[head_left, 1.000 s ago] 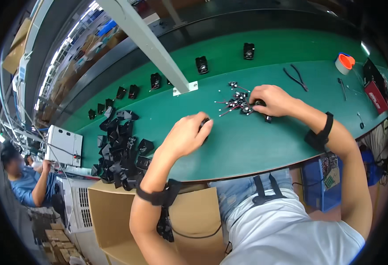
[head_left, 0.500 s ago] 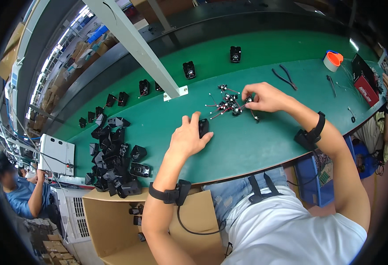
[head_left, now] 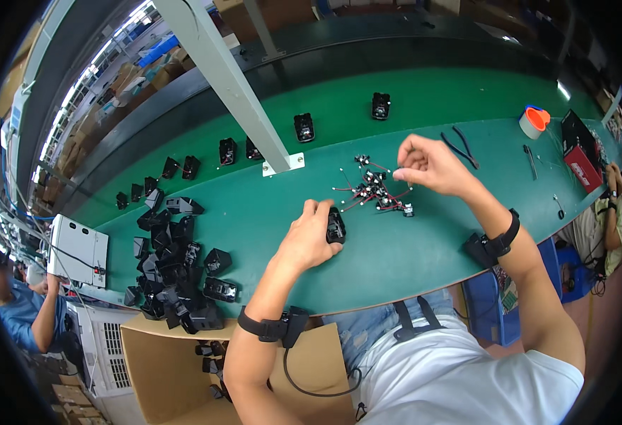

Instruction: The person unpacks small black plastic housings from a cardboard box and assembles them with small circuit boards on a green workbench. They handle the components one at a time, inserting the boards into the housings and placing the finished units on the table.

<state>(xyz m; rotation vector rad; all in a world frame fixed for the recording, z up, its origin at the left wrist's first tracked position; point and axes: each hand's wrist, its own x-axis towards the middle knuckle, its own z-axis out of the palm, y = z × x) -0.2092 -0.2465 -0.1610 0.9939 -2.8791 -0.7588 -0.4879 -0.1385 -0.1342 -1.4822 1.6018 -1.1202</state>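
Observation:
My left hand (head_left: 309, 237) grips a small black plastic housing (head_left: 335, 227) on the green table, thumb on its near side and fingers at its far end. Right of it lies a tangled heap of small black parts (head_left: 374, 185) with red and black wires and white plugs. Above the heap's right edge is my right hand (head_left: 430, 164), its fingers curled and thumb and forefinger pinched. Whatever the pinch holds is too small to make out. A single wired part (head_left: 408, 210) lies at the heap's near right side.
A large pile of black housings (head_left: 176, 262) covers the table's left. More housings (head_left: 304, 127) stand along the green strip behind a metal post (head_left: 275, 159). Pliers (head_left: 461, 147), an orange-and-white roll (head_left: 534, 122) and a red-black box (head_left: 583, 166) lie right. An open carton (head_left: 183, 354) is below.
My right hand has drawn up and away from the wired heap, its fingers more curled. The left fingers have closed around the black housing. The whole view has shifted slightly.

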